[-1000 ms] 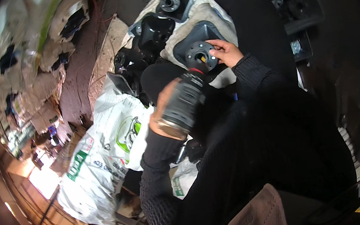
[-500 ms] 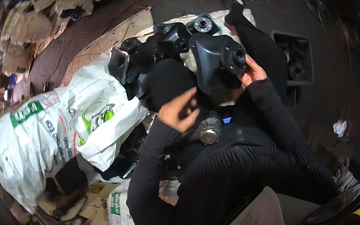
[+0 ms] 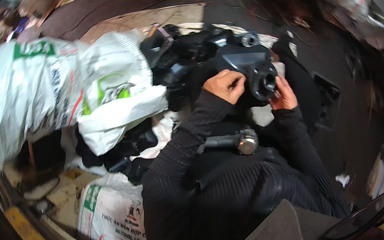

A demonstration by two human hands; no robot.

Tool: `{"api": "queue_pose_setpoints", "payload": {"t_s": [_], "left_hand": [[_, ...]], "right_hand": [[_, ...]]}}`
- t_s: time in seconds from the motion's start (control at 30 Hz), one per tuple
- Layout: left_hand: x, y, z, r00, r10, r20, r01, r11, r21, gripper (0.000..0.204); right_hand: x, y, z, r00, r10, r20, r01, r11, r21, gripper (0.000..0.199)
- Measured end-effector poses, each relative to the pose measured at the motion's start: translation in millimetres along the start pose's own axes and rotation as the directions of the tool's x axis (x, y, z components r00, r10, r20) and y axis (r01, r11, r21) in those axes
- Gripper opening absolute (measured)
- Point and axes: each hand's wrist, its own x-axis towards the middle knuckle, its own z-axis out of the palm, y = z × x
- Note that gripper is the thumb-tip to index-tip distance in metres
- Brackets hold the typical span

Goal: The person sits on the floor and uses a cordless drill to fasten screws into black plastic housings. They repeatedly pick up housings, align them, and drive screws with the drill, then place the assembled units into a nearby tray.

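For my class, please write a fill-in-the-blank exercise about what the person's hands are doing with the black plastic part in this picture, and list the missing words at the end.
1. Both hands hold a black moulded plastic housing with a round ______ in its face.
2. The left hand grips the housing's left side, while the ______ hand supports it from below.
3. A cylindrical tool with a silver metal end rests on the person's ______.
4. To the person's left lies a large ______ woven sack.

Missing words: hole; right; lap; white
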Motion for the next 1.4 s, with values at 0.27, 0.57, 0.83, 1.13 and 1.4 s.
{"api": "queue_pose_setpoints", "payload": {"t_s": [0.27, 0.57, 0.83, 1.13, 1.4], "left_hand": [[-25, -58, -87, 0.846, -0.491, -0.207, 0.375, 0.824, -0.425, 0.042], [-75, -246, -137, 0.601, -0.686, -0.411, 0.35, 0.688, -0.636, 0.047], [-107, -222, -194, 0.501, -0.862, 0.078, 0.73, 0.372, -0.573, 0.043], [-313, -240, -212, 0.299, -0.94, 0.166, 0.894, 0.337, 0.295, 0.037], [-505, -305, -124, -0.637, -0.674, -0.375, 0.551, -0.057, -0.832, 0.041]], "right_hand": [[28, 13, 78, 0.953, 0.033, 0.301, 0.034, 0.976, -0.214, 0.032], [43, 65, 92, 0.826, 0.097, 0.555, 0.3, 0.758, -0.579, 0.041], [9, 33, -115, 0.794, 0.603, 0.082, -0.066, 0.218, -0.974, 0.016], [-31, 119, -134, 0.749, 0.661, 0.049, 0.429, -0.427, -0.796, 0.033], [-35, 126, -119, 0.754, 0.656, 0.033, 0.407, -0.428, -0.807, 0.034]]}}
